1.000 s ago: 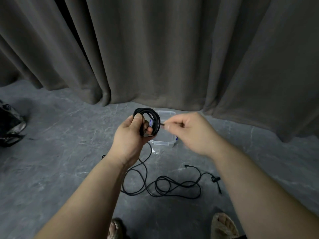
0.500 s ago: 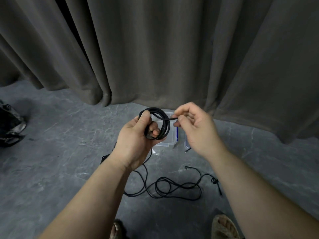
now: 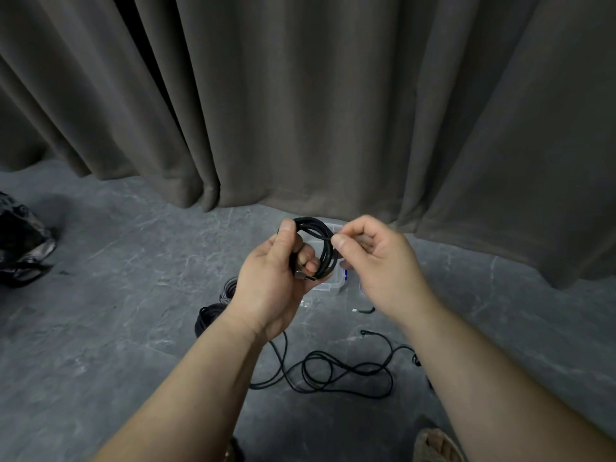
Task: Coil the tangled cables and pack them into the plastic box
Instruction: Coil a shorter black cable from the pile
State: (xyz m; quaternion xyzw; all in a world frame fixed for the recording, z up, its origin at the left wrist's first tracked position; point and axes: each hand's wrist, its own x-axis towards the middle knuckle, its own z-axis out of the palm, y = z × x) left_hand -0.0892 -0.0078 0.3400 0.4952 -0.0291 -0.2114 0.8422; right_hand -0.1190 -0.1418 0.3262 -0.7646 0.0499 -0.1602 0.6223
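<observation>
Both bare forearms reach forward from the bottom corners and converge at mid-frame. The left hand (image 3: pixel 266 288) is raised with its back toward the camera, thumb pointing up along the near side of a coil (image 3: pixel 320 248) and the fingers (image 3: pixel 308 258) curled through its middle, gripping it. The right hand (image 3: pixel 376 261) sits just beside it, wrist bent slightly, thumb and forefinger pressed together in a pinch on the coil's strand at its right edge, the other fingers loosely curled behind. The two hands nearly touch.
</observation>
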